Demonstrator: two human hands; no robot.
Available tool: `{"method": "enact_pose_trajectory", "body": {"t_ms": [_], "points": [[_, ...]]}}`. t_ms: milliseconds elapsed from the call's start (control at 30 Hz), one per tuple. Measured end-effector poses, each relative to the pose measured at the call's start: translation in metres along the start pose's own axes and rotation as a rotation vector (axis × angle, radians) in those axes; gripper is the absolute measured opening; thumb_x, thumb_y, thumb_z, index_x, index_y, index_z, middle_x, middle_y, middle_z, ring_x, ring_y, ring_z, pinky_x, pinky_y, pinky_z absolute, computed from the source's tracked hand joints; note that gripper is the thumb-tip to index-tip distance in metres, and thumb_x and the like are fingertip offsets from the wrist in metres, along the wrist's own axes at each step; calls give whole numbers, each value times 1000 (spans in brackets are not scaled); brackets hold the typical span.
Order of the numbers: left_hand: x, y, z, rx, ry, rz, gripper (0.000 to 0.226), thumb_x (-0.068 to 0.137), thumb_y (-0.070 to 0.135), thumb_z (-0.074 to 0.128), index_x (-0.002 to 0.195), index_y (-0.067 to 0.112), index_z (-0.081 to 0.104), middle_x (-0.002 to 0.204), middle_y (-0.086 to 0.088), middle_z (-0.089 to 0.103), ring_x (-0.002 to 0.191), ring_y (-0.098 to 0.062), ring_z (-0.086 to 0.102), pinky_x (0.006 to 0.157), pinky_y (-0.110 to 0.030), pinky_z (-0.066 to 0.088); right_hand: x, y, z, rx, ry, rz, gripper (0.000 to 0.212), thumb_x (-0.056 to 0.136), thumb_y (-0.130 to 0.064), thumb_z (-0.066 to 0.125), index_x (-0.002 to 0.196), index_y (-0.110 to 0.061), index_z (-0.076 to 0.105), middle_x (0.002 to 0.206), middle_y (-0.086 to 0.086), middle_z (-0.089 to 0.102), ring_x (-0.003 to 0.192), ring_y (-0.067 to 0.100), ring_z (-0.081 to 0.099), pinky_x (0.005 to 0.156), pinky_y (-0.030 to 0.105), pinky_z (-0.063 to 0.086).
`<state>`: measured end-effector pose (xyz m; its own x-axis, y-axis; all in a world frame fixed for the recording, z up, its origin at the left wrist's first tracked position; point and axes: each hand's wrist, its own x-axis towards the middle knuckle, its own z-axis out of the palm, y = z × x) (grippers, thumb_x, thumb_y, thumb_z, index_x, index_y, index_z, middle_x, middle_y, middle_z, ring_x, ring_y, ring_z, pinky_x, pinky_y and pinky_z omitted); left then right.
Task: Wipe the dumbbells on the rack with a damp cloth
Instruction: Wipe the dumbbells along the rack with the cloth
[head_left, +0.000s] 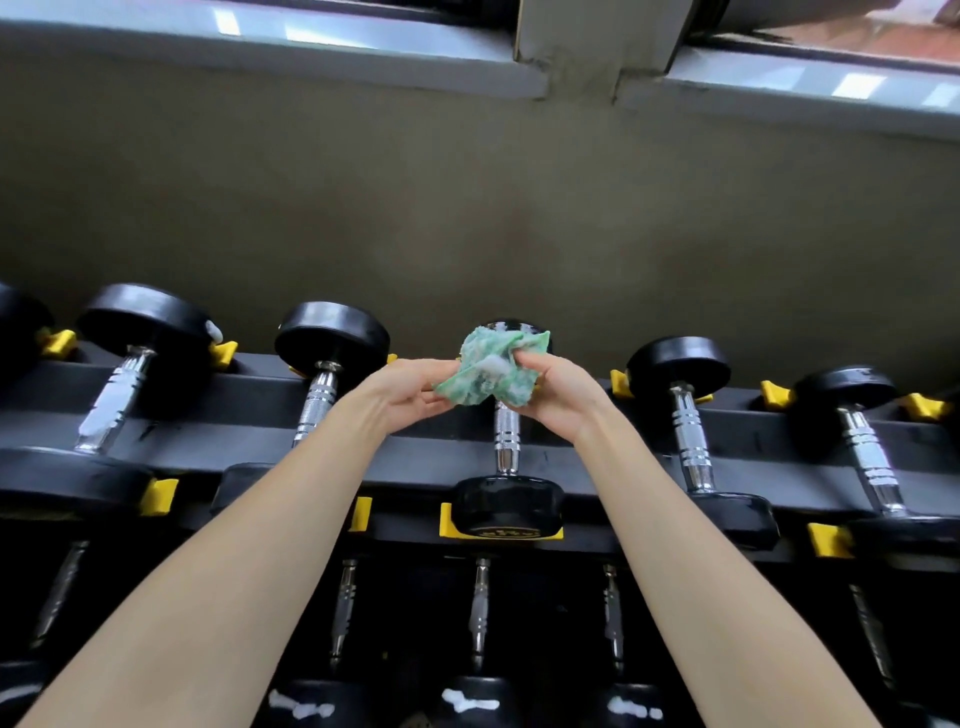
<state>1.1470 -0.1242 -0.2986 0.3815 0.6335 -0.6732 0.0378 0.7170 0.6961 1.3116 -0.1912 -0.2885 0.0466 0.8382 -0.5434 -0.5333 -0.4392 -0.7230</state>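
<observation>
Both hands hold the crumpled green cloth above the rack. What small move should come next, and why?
Probably lower the crumpled green cloth onto the chrome handle of the middle black dumbbell and wipe along it. The left hand and right hand hold it bunched right over that dumbbell, apparently off the metal.

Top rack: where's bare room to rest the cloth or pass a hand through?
Bare rail shows between the two dumbbells left of the arms and between the two on the right. Crowded at centre: left hand and right hand hold the cloth over the middle dumbbell.
</observation>
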Motion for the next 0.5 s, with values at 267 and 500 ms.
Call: {"method": "enact_pose_trajectory", "body": {"t_ms": [267,500], "points": [[10,19,8,36,490,261,7,91,2,52,94,0,57,103,-22,61,70,-28,62,45,-27,56,-11,4,-20,-117,154,-40,13,95,-7,48,95,-12,60,98,9,66,89,22,63,81,39,52],[2,29,36,348,515,639,8,88,13,57,83,13,64,80,-3,59,78,-17,53,67,-27,45,-8,7,-15,-239,346,-17,14,90,-6,58,103,-7,61,102,12,65,89,23,62,68,36,53]]}}
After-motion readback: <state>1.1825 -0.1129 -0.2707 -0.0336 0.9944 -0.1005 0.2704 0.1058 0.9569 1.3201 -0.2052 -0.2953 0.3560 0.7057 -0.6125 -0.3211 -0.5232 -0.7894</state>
